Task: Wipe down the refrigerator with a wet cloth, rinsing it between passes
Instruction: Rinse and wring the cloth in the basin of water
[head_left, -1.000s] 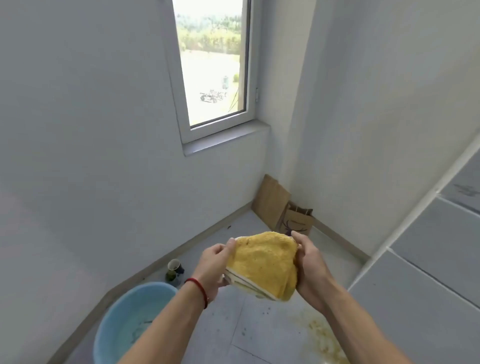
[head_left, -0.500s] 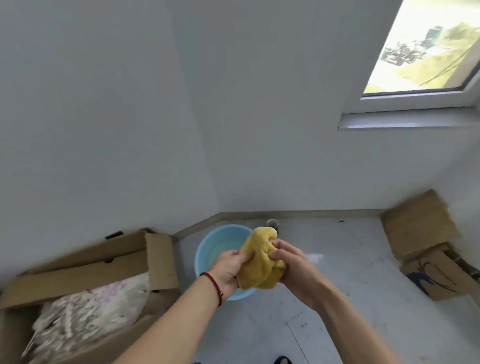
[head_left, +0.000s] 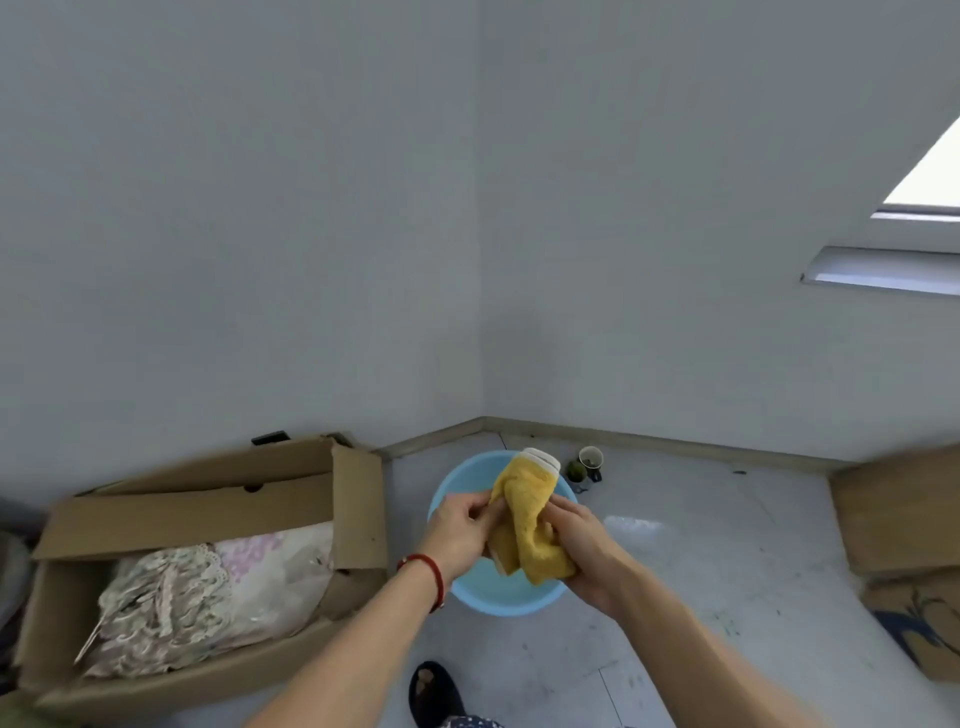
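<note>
Grey-white walls meet in a corner above a pale tiled floor (head_left: 675, 597), with a window sill (head_left: 883, 270) high on the right. Over the floor both hands hold a yellow cloth (head_left: 524, 525) between them, bunched and twisted, its white-edged top end standing up beyond the fingers. The left hand (head_left: 462, 535) has its fingers curled and pinching the cloth's left edge; a red bracelet (head_left: 428, 571) circles that wrist. The right hand (head_left: 582, 551) wraps its fingers around the cloth's lower part, the yellow tail poking out below the knuckles. Directly beneath and behind the fingers sits a light blue basin (head_left: 498, 597) on the floor. Just past the cloth's top, beyond the right fingers, stands a small dark cup (head_left: 591, 462). Well to the left of the left fingers lies an open cardboard box (head_left: 197, 509) holding patterned fabric (head_left: 208, 597). Far right of the right fingers, flattened cardboard (head_left: 904, 519) leans by the wall.
</note>
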